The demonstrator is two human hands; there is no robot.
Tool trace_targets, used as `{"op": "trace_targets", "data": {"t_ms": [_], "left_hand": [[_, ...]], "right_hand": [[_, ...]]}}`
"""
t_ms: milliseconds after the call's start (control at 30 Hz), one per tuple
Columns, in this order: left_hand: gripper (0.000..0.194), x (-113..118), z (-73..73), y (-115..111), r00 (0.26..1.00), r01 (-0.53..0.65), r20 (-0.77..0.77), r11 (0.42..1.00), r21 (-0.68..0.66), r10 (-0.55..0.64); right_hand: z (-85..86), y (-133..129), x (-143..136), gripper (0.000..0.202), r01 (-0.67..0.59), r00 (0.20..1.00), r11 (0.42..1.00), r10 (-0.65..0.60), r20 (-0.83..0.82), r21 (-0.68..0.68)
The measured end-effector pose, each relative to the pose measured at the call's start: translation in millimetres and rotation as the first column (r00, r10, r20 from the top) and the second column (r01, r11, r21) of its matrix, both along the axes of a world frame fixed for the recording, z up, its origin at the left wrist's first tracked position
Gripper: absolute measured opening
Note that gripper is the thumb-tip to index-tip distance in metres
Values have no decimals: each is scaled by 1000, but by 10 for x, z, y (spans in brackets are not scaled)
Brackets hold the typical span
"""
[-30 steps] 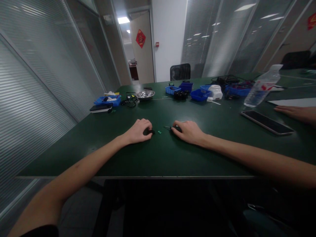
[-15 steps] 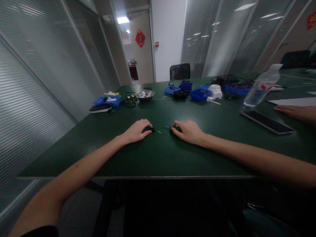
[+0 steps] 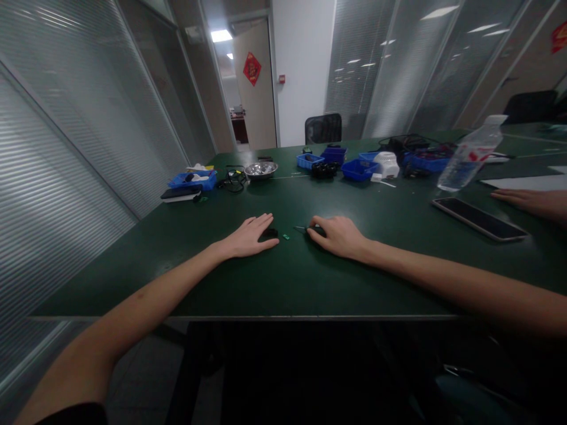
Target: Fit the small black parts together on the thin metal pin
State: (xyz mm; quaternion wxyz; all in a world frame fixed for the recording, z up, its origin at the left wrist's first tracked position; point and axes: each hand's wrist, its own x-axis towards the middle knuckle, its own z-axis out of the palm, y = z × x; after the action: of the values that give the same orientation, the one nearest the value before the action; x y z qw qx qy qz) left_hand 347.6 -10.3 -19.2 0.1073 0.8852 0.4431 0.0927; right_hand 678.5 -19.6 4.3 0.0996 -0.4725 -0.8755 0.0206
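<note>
On the green table, my left hand (image 3: 248, 237) rests with its thumb and fingers spread apart. A small black object (image 3: 269, 233) lies between that thumb and the fingers; its kind cannot be made out. Just right of it sits a tiny green circuit board (image 3: 286, 237). My right hand (image 3: 339, 236) is closed around a screwdriver (image 3: 315, 230), whose thin metal shaft points left toward the board. Most of the handle is hidden by my fingers.
A phone (image 3: 481, 219) and a plastic bottle (image 3: 472, 154) stand to the right, near another person's hand (image 3: 534, 202). Farther back are a metal bowl (image 3: 261, 171), several blue bins (image 3: 357, 171), a black cable bundle (image 3: 325, 170) and a blue tray (image 3: 190, 182) at left.
My left hand has opened, its fingers and thumb spreading away from the black object, which now lies on the table. The right hand and screwdriver have stayed in place.
</note>
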Motion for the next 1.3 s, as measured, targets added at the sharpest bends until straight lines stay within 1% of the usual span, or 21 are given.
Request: {"op": "trace_targets", "data": {"t_ms": [100, 300, 467, 567, 633, 733, 800, 900, 1000, 1100, 1200, 1267, 1300], "left_hand": [[90, -3, 9, 4, 1000, 6, -9, 1000, 1, -6], [90, 0, 16, -6, 1000, 2, -19, 1000, 6, -2], [87, 2, 8, -16, 1000, 7, -5, 1000, 5, -7], [82, 15, 34, -32, 997, 3, 71, 1000, 16, -4], [69, 29, 69, -41, 985, 6, 170, 1000, 29, -10], [36, 55, 135, -56, 951, 55, 303, 998, 43, -65], [26, 80, 175, -79, 937, 100, 331, 994, 45, -110], [22, 136, 218, -143, 931, 167, 321, 985, 43, -172], [21, 204, 233, -211, 909, 272, 316, 961, 42, -271], [24, 234, 228, -234, 892, 331, 302, 941, 68, -335], [29, 142, 224, -187, 919, 306, 230, 947, 98, -320], [31, -33, 221, -114, 948, 251, 172, 961, 115, -268], [32, -160, 218, -66, 962, 212, 148, 970, 121, -229]], "right_hand": [[3, 1, 2, 45, -3, 1000, 1000, 2, -15, -26], [7, 0, -6, 43, 6, 1000, 1000, -6, 3, -2], [11, -1, -8, 44, 2, 1000, 1000, -2, -2, -23], [-2, -2, -3, 44, 6, 1000, 1000, -6, 3, -4], [-14, -1, 1, 43, 5, 1000, 1000, -5, 6, 14], [-24, 4, 5, 42, -4, 1000, 1000, 4, -1, 10], [-22, 8, 6, 43, -5, 1000, 1000, 5, -3, 5], [-10, 6, 0, 42, -2, 1000, 1000, 2, 1, 9], [6, -4, -7, 42, -2, 1000, 1000, 2, 1, -3], [17, -12, -9, 43, 5, 1000, 1000, -5, 8, -6], [16, -10, -6, 44, 8, 1000, 1000, -8, 17, -4], [7, -3, -2, 44, 13, 1000, 1000, -13, 28, 3], [0, 1, 0, 44, 19, 999, 1000, -20, 35, 9]]}}
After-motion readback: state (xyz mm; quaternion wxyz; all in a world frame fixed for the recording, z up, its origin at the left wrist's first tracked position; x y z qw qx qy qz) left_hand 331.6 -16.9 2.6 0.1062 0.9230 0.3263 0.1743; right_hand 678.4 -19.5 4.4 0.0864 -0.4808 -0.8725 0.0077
